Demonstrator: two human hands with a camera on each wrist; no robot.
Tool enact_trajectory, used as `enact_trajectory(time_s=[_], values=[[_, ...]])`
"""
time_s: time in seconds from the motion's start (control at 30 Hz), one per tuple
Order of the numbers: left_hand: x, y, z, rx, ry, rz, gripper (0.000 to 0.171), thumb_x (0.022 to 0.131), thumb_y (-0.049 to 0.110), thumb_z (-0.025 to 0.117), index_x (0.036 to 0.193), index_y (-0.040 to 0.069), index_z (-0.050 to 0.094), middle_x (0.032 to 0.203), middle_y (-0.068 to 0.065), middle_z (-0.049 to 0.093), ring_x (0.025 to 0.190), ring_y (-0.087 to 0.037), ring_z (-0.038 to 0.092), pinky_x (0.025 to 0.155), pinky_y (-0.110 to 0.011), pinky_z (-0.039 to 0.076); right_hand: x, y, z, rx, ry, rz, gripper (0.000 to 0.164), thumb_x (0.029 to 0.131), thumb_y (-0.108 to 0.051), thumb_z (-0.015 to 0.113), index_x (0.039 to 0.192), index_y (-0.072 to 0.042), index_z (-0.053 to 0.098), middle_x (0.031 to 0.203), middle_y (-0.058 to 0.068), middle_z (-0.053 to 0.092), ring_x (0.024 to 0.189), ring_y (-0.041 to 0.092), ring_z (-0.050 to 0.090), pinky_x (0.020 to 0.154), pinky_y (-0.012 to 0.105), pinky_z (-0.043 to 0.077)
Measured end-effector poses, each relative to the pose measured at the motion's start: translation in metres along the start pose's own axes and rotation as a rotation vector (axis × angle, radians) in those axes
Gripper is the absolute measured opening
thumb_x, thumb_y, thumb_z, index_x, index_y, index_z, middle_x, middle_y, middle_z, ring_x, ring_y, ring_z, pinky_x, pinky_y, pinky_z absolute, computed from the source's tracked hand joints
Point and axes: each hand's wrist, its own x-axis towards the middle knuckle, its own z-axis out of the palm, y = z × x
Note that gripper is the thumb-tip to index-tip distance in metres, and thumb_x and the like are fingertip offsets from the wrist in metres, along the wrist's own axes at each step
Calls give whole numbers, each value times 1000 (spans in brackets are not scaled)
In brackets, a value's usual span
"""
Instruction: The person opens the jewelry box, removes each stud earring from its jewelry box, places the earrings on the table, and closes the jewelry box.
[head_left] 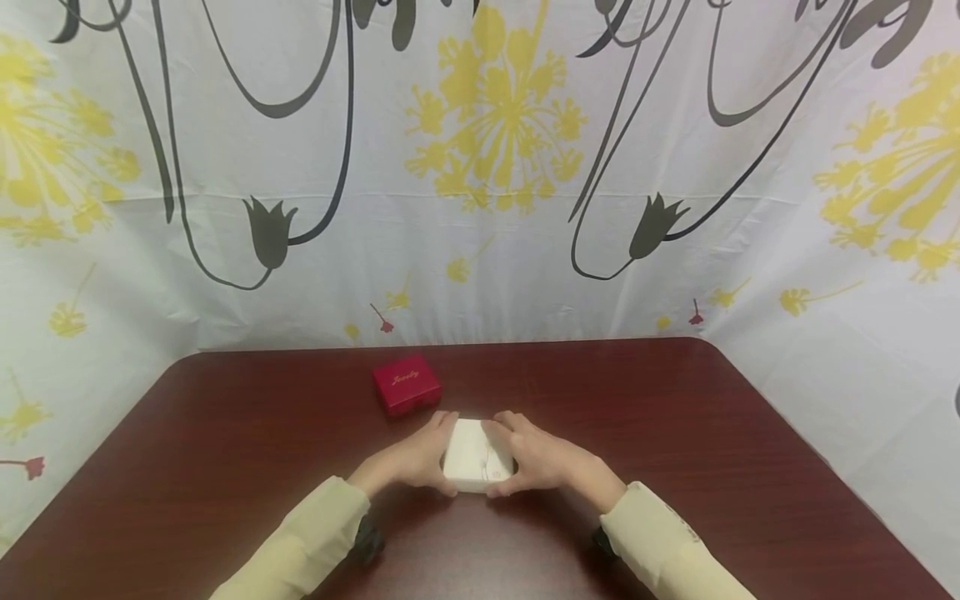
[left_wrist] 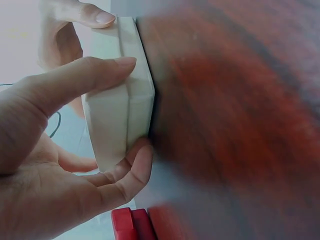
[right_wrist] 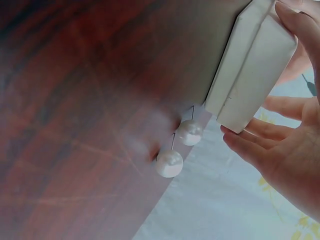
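A small white box [head_left: 467, 458] with a lid seam around its sides lies flat on the table between both hands. My left hand [head_left: 414, 457] grips its left side, thumb on the near edge and fingers at the far end. From the right, my right hand [head_left: 546, 458] holds it likewise, thumb near and fingers beyond. The left wrist view shows the box's seam [left_wrist: 125, 107] shut or nearly so. Two pearl earrings with thin metal posts, one pearl [right_wrist: 170, 163] beside another pearl [right_wrist: 190, 132], lie on the table near the box in the right wrist view; the head view hides them.
A red jewelry box [head_left: 407, 382] with gold lettering sits behind and left of the white box. The dark red-brown wooden table [head_left: 637, 400] has rounded far corners. A white curtain [head_left: 450, 292] with yellow and grey plant prints hangs behind it and at both sides.
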Motion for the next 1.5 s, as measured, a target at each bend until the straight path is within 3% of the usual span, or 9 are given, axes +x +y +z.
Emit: enact_trajectory(time_s=[0.13,0.6,0.83,1.3,1.5], values=[[-5,-1,1,-5,-10,-4,96,56,15,81,127,-16,25,121,-23,36,111,-29,40,96,-41,35,-1,-2,1,-3,-1,-11,86,66,-44,72,130,1,37,116,14,44,101,20,45,82,30,44],[-19,0,3,-61,-48,4,91,54,13,82,125,-8,29,113,-14,41,103,-22,44,93,-38,38,-10,-13,0,-4,-53,20,86,65,-46,71,131,-2,37,120,11,42,102,17,43,81,28,44],[-24,2,4,-56,-64,-17,100,55,14,82,130,-13,22,121,-18,38,111,-26,42,97,-40,34,-14,-15,1,-19,-48,11,87,65,-46,71,132,-1,37,120,11,41,103,17,43,83,29,43],[-26,-2,10,-37,-46,16,97,54,14,82,128,-9,24,116,-15,41,109,-24,42,97,-38,35,-16,-17,0,-46,-32,-10,88,64,-47,72,131,-3,37,117,9,42,97,14,45,79,26,44],[-26,-3,13,-48,-69,9,101,56,16,81,132,-8,19,121,-17,38,114,-25,39,99,-39,32,-18,-17,0,-50,-24,-20,87,64,-50,71,131,-5,38,113,6,44,91,11,45,74,22,44]])
